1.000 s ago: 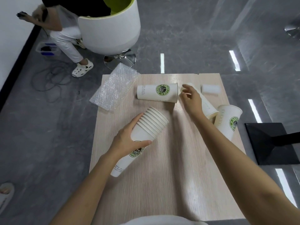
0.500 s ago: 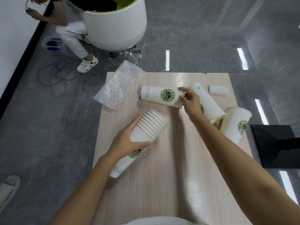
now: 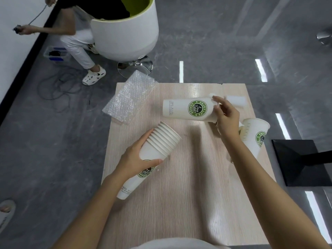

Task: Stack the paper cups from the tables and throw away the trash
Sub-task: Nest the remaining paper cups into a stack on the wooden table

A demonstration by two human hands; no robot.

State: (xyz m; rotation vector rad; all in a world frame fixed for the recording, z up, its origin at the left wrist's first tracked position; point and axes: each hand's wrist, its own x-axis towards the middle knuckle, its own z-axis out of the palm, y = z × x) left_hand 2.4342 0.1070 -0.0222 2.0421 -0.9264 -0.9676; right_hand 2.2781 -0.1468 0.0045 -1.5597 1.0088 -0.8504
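Observation:
My left hand grips a stack of several white paper cups with green logos, tilted with the open ends up and to the right above the wooden table. My right hand grips the rim end of a single paper cup, held sideways just above the table's far part. Another cup leans at the right edge, partly behind my right wrist. A further cup under my right hand is almost hidden.
A bubble wrap sheet overhangs the table's far left corner. A small white foam block lies at the far right. A white and green swivel chair with a seated person stands beyond. A black table base sits at right.
My right hand took hold of the lying cup by its rim end and lifted it slightly off the table. The left hand kept the stack in place.

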